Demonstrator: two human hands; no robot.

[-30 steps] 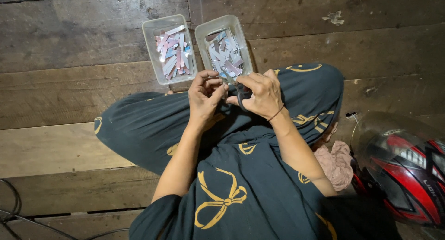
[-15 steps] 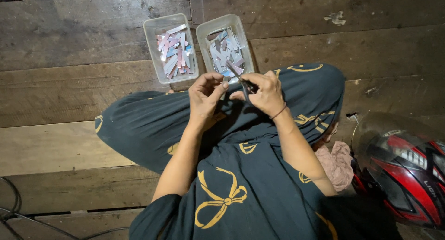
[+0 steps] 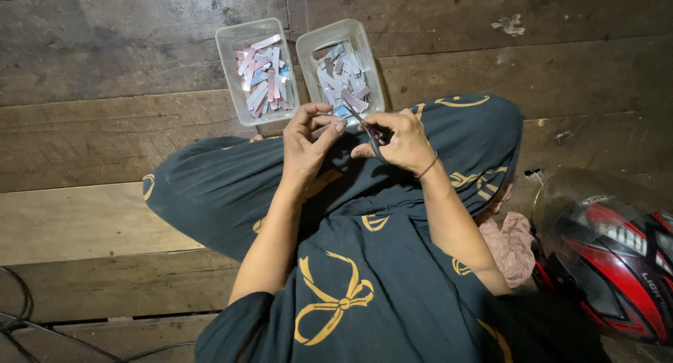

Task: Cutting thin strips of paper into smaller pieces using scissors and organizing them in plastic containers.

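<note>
Head view: we are pinching a small strip (image 3: 324,115) in our left hand (image 3: 306,144) while our right hand (image 3: 401,140) is gripping scissors (image 3: 366,128) above the tray (image 3: 373,67), so cuttings land inside.

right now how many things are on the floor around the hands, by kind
clear plastic tubs of paper strips: 2, left tub and right tub
scissors: 1, in the right hand
paper strip: 1, pinched in the left hand
helmet: 1
pink cloth: 1
total: 6
</note>
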